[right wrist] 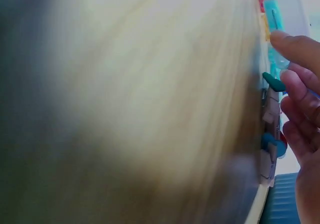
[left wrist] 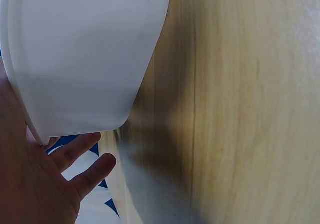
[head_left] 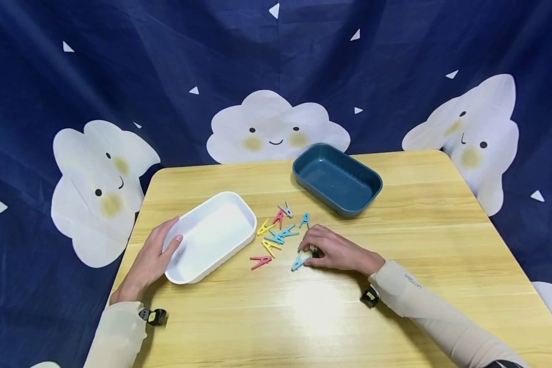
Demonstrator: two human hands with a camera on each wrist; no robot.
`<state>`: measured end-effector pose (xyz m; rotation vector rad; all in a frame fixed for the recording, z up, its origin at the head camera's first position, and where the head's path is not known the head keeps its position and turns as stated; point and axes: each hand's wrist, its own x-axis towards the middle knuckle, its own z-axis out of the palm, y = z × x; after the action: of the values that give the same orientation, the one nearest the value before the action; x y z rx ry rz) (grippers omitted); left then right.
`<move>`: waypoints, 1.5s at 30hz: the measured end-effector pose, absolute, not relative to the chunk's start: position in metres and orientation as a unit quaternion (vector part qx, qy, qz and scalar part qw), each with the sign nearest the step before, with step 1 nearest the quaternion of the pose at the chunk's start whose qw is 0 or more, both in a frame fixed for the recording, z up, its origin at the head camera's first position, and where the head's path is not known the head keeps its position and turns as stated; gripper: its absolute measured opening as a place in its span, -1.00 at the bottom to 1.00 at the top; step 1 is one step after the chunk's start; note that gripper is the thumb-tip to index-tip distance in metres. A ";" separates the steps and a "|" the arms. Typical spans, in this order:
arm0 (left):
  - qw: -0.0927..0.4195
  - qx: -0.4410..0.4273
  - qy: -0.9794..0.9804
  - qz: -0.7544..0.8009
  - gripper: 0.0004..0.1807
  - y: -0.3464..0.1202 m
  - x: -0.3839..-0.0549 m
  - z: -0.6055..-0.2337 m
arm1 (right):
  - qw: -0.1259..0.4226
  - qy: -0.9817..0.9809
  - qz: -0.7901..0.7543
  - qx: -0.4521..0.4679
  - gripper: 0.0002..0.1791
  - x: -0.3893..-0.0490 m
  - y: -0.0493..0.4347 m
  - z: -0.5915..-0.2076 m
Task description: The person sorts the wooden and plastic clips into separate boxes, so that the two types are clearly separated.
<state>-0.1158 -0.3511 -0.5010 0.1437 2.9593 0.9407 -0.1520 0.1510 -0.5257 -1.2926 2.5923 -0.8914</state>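
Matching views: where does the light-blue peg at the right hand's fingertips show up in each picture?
Head: the light-blue peg is just right of centre, in the lower half, at the right hand's fingertips.
Left wrist: not in it.
Right wrist: near the upper right corner, at a fingertip.
Shared landmark: the wooden table, visible in all three.

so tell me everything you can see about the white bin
The white bin is an open-topped rectangle with rounded corners, low walls and a smooth finish that looks like plastic. It lies slanted at the left of the wooden table, beside the scattered clothespins. The left hand grips its left end, thumb over the rim; whether its base rests fully flat is unclear.
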 end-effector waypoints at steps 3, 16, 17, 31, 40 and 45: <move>0.014 0.047 0.952 0.302 -0.31 -0.351 -0.116 -0.502 | 0.054 0.848 -0.321 -0.418 -0.69 -0.153 0.149 -0.522; 0.015 0.044 0.953 0.300 -0.31 -0.354 -0.117 -0.504 | 0.043 0.842 -0.363 -0.397 -0.69 -0.170 0.122 -0.495; 0.015 0.045 0.953 0.301 -0.31 -0.354 -0.117 -0.504 | 0.044 0.843 -0.364 -0.395 -0.69 -0.171 0.119 -0.493; 0.029 0.037 0.952 0.301 -0.29 -0.352 -0.118 -0.502 | 0.039 0.838 -0.387 -0.383 -0.67 -0.190 0.077 -0.472; 0.032 0.040 0.952 0.301 -0.29 -0.352 -0.117 -0.501 | 0.071 0.815 -0.420 -0.393 -0.70 -0.198 0.053 -0.470; 0.032 0.038 0.952 0.301 -0.29 -0.352 -0.117 -0.501 | 0.054 0.825 -0.392 -0.403 -0.68 -0.205 0.038 -0.469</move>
<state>-0.1166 -0.3520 -0.5006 0.1173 2.9318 0.9262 -0.2050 0.0377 -0.4693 -1.2236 2.5078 -1.1915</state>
